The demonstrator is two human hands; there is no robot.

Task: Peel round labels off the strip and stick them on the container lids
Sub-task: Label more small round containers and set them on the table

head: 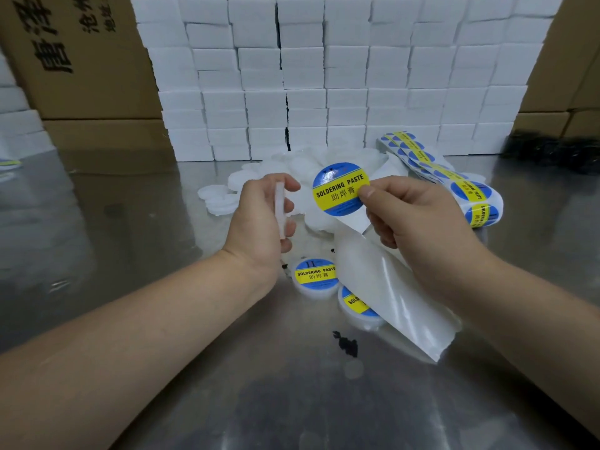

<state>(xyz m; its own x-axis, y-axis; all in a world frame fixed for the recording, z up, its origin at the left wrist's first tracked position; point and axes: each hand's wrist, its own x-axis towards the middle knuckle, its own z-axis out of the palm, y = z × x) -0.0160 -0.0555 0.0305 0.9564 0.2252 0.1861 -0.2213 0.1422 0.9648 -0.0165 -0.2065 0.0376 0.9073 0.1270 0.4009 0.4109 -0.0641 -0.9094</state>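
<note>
My right hand (412,212) pinches a round blue and yellow "SOLDERING PASTE" label (340,189) by its right edge, held up facing me. My left hand (259,219) grips a translucent white lid (280,209) edge-on, a short gap left of the label. The empty backing strip (383,280) hangs from under my right hand down to the table. Two labelled lids (314,278) (355,303) lie on the table below my hands, the second partly under the strip. The strip of unpeeled labels (454,180) lies at the right.
A pile of plain white lids (256,177) sits behind my hands on the metal table (130,254). A wall of white foam boxes (324,76) stands behind it. Cardboard cartons (81,60) flank both sides. Black specks (347,344) lie near the strip's end.
</note>
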